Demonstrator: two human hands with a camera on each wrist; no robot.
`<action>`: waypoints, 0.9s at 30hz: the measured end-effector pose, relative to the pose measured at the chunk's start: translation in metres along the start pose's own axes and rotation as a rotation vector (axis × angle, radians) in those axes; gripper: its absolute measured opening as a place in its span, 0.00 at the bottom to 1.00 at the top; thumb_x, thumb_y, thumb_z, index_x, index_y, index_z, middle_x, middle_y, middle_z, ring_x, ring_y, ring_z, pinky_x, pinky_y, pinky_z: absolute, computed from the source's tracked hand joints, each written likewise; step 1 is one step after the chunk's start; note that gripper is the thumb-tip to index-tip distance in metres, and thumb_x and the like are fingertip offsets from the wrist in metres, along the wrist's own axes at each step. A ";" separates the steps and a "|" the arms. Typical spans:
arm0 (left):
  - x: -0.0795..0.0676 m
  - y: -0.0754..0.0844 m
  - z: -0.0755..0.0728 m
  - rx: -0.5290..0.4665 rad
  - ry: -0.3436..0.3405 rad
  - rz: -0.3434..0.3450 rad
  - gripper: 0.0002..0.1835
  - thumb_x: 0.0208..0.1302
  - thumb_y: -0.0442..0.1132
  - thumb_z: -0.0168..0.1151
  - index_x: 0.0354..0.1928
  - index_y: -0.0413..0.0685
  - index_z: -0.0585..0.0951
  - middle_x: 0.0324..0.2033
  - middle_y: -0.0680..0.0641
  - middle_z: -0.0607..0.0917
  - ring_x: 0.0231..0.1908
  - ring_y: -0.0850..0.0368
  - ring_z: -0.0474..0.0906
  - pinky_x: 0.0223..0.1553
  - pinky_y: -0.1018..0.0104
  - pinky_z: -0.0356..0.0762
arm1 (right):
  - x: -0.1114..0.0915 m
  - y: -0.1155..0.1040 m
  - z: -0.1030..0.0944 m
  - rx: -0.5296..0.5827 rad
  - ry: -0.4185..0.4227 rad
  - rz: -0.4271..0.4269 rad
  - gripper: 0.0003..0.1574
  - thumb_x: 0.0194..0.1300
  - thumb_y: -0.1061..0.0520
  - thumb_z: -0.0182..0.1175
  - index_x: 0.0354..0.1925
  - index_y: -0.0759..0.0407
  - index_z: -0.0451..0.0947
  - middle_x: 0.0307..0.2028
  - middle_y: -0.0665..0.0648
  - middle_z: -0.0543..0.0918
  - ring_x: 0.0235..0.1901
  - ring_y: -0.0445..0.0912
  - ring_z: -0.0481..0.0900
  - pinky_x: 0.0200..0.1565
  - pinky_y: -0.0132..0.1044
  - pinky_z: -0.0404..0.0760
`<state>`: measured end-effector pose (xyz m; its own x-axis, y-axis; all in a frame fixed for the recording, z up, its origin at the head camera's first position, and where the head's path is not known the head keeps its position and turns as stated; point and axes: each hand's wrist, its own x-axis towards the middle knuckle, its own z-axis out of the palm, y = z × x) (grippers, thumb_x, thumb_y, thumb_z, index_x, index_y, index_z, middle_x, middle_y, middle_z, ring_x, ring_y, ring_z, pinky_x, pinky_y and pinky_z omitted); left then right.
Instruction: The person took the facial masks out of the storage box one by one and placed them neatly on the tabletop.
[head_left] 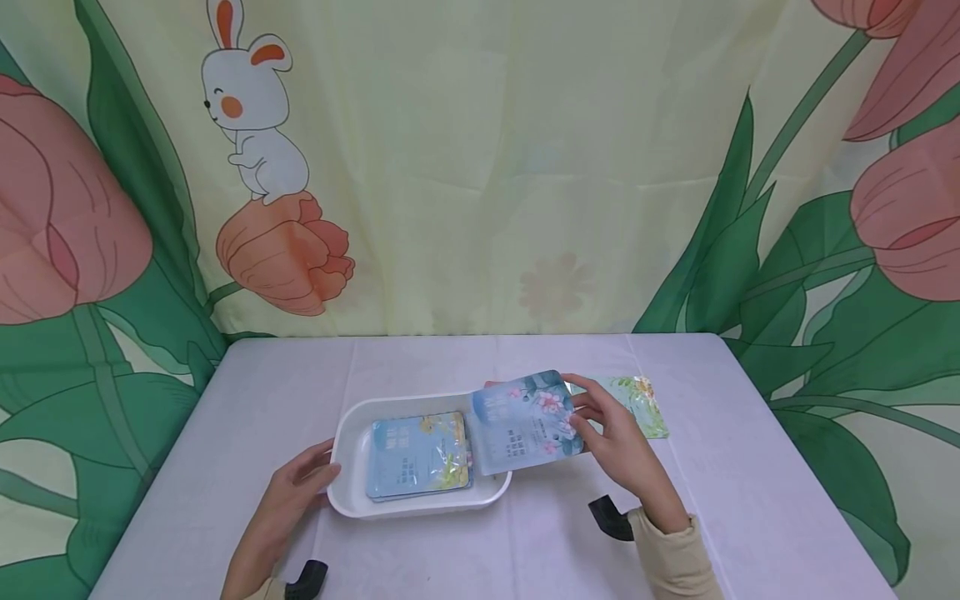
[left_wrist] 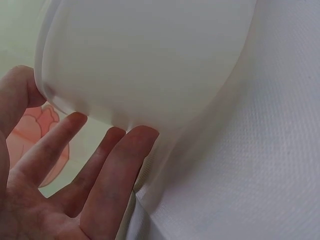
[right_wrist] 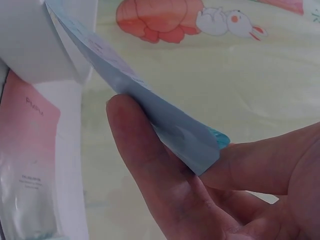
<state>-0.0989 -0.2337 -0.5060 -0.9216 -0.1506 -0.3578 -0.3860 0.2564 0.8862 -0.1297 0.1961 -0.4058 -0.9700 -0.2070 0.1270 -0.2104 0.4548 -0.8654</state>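
Note:
In the head view my right hand point(head_left: 618, 437) pinches a blue face mask packet point(head_left: 521, 425) with pink flowers, between thumb and fingers at its right edge. The packet is tilted over the right end of a white plastic tray point(head_left: 348, 454). Inside the tray lies a small pile of blue packets point(head_left: 412, 454), the top one printed with yellow flowers. My left hand point(head_left: 296, 487) grips the tray's left end; the left wrist view shows thumb at the rim and fingertips point(left_wrist: 142, 135) against its outer wall. The right wrist view shows the held packet point(right_wrist: 150, 107) edge-on.
A green floral packet point(head_left: 637, 404) lies on the white-covered table point(head_left: 420, 558) behind my right hand. Beside the tray, a pink packet point(right_wrist: 30, 150) shows in the right wrist view, mostly hidden from the head view. A printed curtain point(head_left: 450, 167) hangs at the table's back edge.

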 end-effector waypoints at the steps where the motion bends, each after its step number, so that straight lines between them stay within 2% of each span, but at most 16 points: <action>1: 0.000 0.000 0.000 -0.001 0.000 0.000 0.38 0.63 0.56 0.66 0.71 0.54 0.67 0.67 0.37 0.72 0.60 0.44 0.77 0.50 0.59 0.84 | -0.001 0.000 -0.002 -0.002 0.002 -0.001 0.37 0.66 0.73 0.58 0.69 0.53 0.66 0.49 0.63 0.81 0.51 0.58 0.82 0.43 0.35 0.86; 11: 0.000 0.000 0.000 -0.007 -0.005 -0.006 0.38 0.62 0.58 0.66 0.71 0.54 0.68 0.67 0.38 0.72 0.61 0.44 0.76 0.50 0.59 0.83 | -0.006 0.000 -0.018 -0.030 0.038 0.046 0.39 0.66 0.74 0.56 0.71 0.52 0.63 0.50 0.65 0.79 0.52 0.61 0.81 0.36 0.35 0.88; 18: 0.000 0.000 0.001 0.001 0.001 -0.009 0.38 0.62 0.58 0.67 0.71 0.54 0.68 0.67 0.38 0.73 0.60 0.44 0.76 0.50 0.59 0.84 | -0.012 -0.001 -0.030 -0.080 0.073 0.027 0.41 0.66 0.75 0.56 0.72 0.53 0.62 0.51 0.66 0.77 0.52 0.62 0.80 0.38 0.36 0.88; 27: -0.001 0.000 0.001 -0.003 0.003 0.001 0.37 0.64 0.56 0.66 0.71 0.53 0.68 0.67 0.38 0.72 0.60 0.44 0.76 0.50 0.59 0.84 | -0.018 0.005 -0.037 -0.071 0.077 0.061 0.42 0.67 0.75 0.55 0.73 0.52 0.60 0.51 0.66 0.77 0.50 0.61 0.80 0.36 0.35 0.88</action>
<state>-0.0981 -0.2330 -0.5060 -0.9219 -0.1534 -0.3558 -0.3848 0.2535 0.8875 -0.1181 0.2344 -0.3939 -0.9872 -0.1112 0.1140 -0.1557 0.5254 -0.8365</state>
